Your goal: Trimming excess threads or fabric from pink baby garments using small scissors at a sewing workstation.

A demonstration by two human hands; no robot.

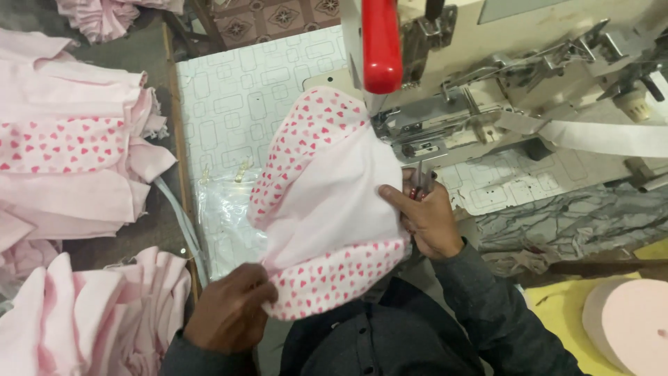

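Bare patterned white tabletop [236, 104] left of the pink heart-print cotton garment [323, 209] — open passage. Right side blocked: cream industrial sewing machine [501, 76], its red plastic lever [381, 45], white elastic tape [605, 136]. Stacked pink garments [69, 153] crowd the far left.

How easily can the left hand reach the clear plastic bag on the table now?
Probably yes. The left hand grips the lower edge of the pink heart-print garment, and the clear plastic bag lies just above it, partly under the garment, with nothing else between. It would have to release its grip first.
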